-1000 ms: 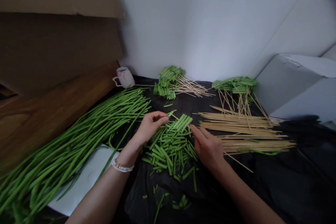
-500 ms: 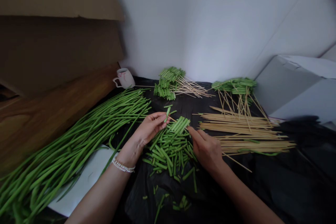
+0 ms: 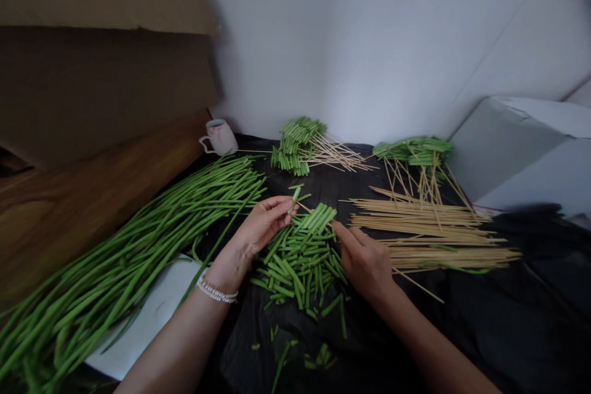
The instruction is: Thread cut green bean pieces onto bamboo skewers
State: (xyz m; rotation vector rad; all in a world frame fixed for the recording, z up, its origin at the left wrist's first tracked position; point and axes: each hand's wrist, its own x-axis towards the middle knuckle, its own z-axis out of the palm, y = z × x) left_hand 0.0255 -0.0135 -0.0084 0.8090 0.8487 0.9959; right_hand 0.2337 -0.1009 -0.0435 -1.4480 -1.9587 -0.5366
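Skewer (image 3: 303, 206) was clamped in the right hand (image 3: 367, 258); one stalk piece (image 3: 295, 194) was pinched by the left hand (image 3: 266, 221); bundles (image 3: 295, 148) were laid near the sheet (image 3: 508, 332)'s far edge.

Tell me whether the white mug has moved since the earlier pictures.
No: the white mug keeps its place beside the wooden surface and in front of the pale wall.

Pale wall (image 3: 369, 43) in dim light

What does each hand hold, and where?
Left hand: short green stem piece, by its lower half. Right hand: thin tan wooden skewer, beside its threaded green pieces.
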